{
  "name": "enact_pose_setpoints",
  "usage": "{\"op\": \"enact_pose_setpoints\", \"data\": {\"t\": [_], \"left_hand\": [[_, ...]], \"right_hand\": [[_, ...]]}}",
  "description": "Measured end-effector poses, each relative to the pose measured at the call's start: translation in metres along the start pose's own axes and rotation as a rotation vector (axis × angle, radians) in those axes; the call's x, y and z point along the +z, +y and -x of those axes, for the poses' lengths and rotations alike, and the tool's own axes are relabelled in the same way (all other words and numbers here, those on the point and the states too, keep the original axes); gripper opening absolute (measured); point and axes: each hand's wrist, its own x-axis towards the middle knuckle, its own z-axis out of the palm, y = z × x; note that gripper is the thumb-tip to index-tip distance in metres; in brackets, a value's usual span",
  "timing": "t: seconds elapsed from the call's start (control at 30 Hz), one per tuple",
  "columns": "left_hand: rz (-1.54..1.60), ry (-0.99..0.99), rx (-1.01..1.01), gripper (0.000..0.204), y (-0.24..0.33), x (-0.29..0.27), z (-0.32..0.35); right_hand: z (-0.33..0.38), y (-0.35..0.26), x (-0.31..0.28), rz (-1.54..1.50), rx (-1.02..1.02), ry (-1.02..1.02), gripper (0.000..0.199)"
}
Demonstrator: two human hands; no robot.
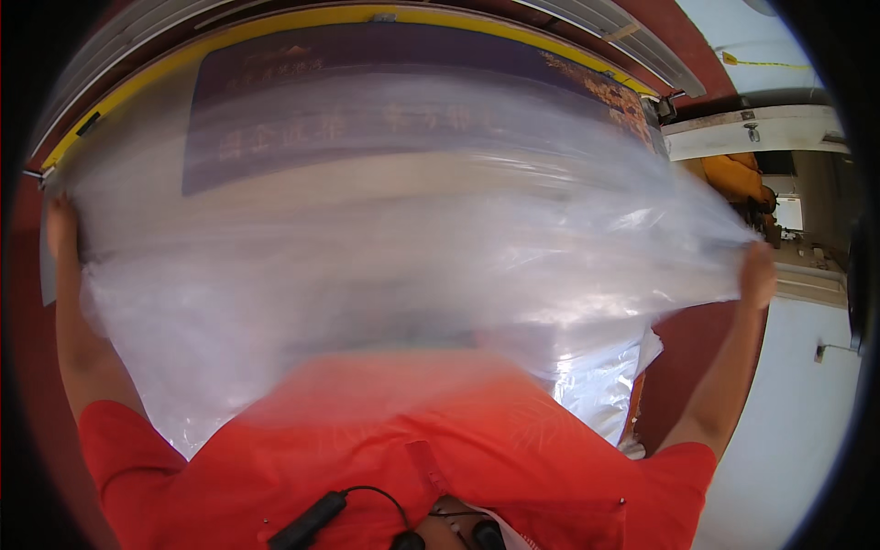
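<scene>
- Across the middle, a clear plastic sheet (394,247) stretched over a dark panel (394,64).
- The right hand (758,275) squeezed it tight.
- I couldn't tell whether the left hand (62,225) gripped it.
- Gentle, even pulling seemed best for smoothing wrinkles.

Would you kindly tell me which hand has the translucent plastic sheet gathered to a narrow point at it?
The right hand: the translucent plastic sheet tapers into a bunch there, whereas toward the left hand it spreads broadly.

Glossy, filmy plastic sheet (587,238) (crinkled in places) and a shirt (513,449) of matt, creased cloth.
</scene>
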Motion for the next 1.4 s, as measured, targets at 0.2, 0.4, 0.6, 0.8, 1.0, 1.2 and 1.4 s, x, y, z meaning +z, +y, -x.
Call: {"op": "enact_pose_setpoints", "data": {"t": [0.2, 0.4, 0.6, 0.8, 1.0, 1.2, 1.4], "left_hand": [[0.067, -0.028, -0.018, 0.043, 0.001, -0.018, 0.006], [0.030, -0.054, -0.041, 0.042, 0.033, -0.027, 0.017], [-0.010, -0.036, -0.032, 0.042, 0.011, -0.029, 0.016], [0.197, -0.038, -0.016, 0.043, 0.012, -0.047, 0.040], [1.203, -0.370, -0.115, 0.037, -0.077, -0.086, 0.045], [1.528, -0.388, -0.145, 0.037, -0.059, -0.174, 0.103], [1.626, -0.496, -0.277, 0.033, -0.171, -0.157, 0.030]], "right_hand": [[0.066, -0.136, -0.144, -0.389, -0.863, 0.589, 0.040], [0.066, -0.189, 0.031, -0.181, -0.613, -0.665, 0.040], [0.058, -0.277, 0.059, -0.730, -0.829, -0.038, 0.049], [0.075, -0.305, 0.017, -0.794, -0.887, -0.044, 0.057], [0.086, -0.314, 0.012, -0.835, -0.844, 0.112, 0.031], [0.061, -0.328, 0.028, -1.170, -0.519, -0.153, 0.012], [0.054, -0.325, 0.001, -1.630, -0.543, -0.229, 0.012]]}}
